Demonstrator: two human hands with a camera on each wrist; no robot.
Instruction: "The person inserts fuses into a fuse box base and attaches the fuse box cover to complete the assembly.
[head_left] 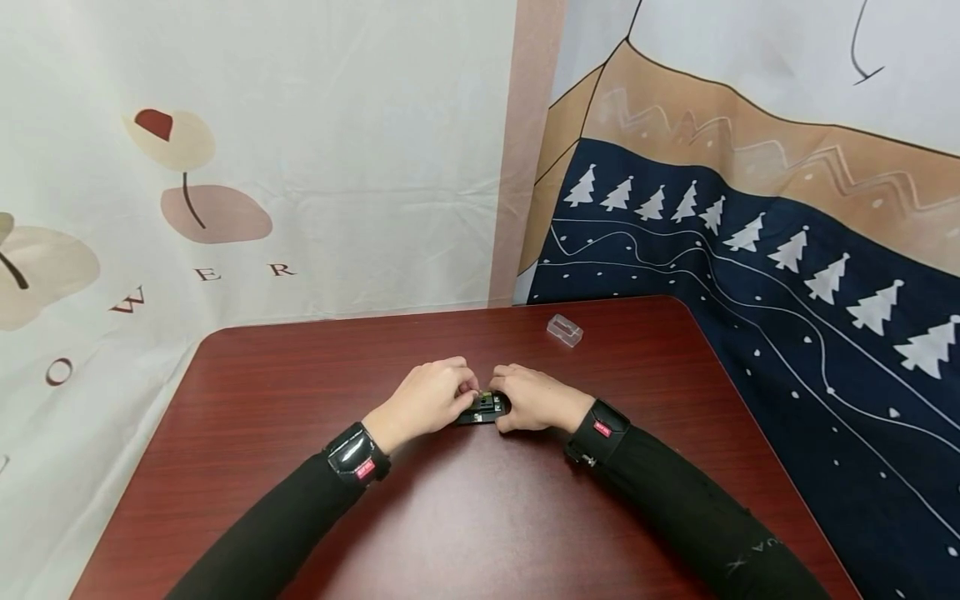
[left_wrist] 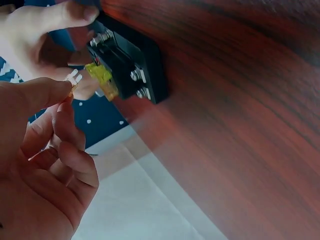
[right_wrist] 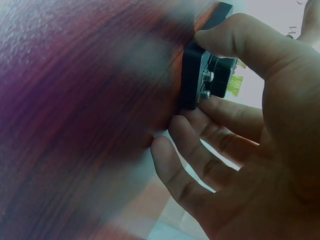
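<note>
A black fuse block (head_left: 482, 410) lies on the table between the two hands. Metal screw terminals line its edges in the left wrist view. Seated in it are a yellow blade fuse (left_wrist: 101, 73) and an amber one (left_wrist: 110, 93) beside it. My left hand (head_left: 423, 400) pinches a small orange blade fuse (left_wrist: 74, 89) between thumb and forefinger. Its silver prongs point toward the block, a short gap from the seated fuses. My right hand (head_left: 536, 398) grips the block's right end, thumb on one long edge and fingers at the other; the outer fingers lie near the tabletop.
A small clear plastic case (head_left: 565, 331) lies near the table's back edge, beyond the right hand. The reddish-brown wooden table (head_left: 315, 350) has rounded back corners. Printed fabric curtains (head_left: 375, 167) hang behind it and along its right side.
</note>
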